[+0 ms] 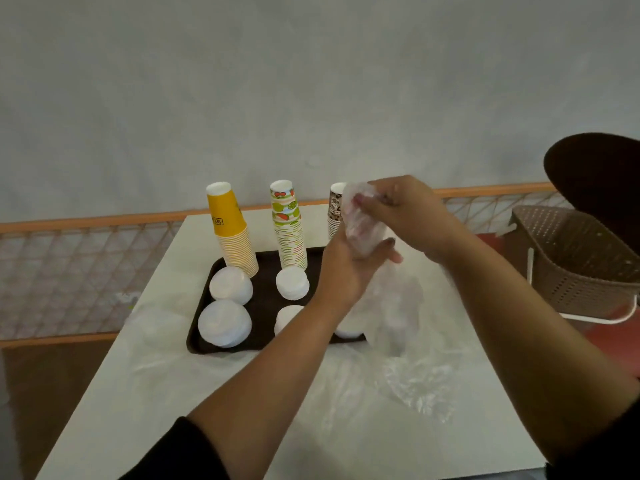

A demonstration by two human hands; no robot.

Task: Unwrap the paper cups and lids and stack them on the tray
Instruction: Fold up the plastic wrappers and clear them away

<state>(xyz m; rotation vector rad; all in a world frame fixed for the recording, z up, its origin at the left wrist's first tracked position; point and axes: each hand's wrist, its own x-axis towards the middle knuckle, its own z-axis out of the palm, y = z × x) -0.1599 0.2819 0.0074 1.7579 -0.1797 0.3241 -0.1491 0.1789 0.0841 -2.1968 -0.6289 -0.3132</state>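
Head view: both hands are up over the tray's (204,327) two-o'clock corner, working a clear plastic wrapper (363,223). The left hand (346,268) cups the bundle from below, thumb curled round it; the right hand (405,213) pinches the film on top. What's inside is blurred. Looks like the unwrapping step; next, peel the film off and set the contents down. Open room at the tray's three-o'clock edge, beside the brown-patterned cup stack (335,211). Loose film (419,386) litters the table at five o'clock.

A pale grey wall (311,81) is seen behind the white worktop (145,393), edged by an orange railing (86,221); a brown basket (575,258) is set alongside.
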